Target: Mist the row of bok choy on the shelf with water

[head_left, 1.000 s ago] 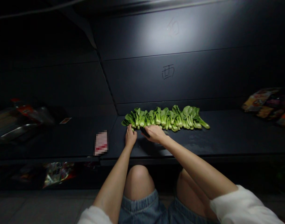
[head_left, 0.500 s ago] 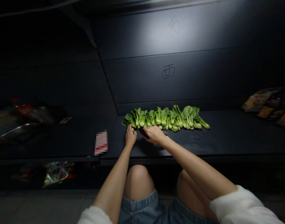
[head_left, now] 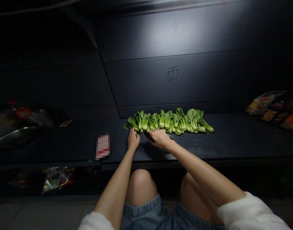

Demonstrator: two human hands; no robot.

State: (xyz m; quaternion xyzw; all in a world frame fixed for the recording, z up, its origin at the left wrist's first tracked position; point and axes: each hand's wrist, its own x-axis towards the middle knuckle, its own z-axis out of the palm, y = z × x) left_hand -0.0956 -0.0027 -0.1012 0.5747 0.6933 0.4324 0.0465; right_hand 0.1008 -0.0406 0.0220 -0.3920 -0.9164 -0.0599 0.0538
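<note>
Many green leafy vegetables with pale thick stems lie in a row at the centre of the frame, on the dark flat shelf. Your left hand, fingers partly bent, touches the row's left end. Your right hand is closed around a black object, not clearly visible.

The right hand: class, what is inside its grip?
A black object shows inside the right hand, near the bok choy; the hand hides part of it, so its type is unclear.
</note>
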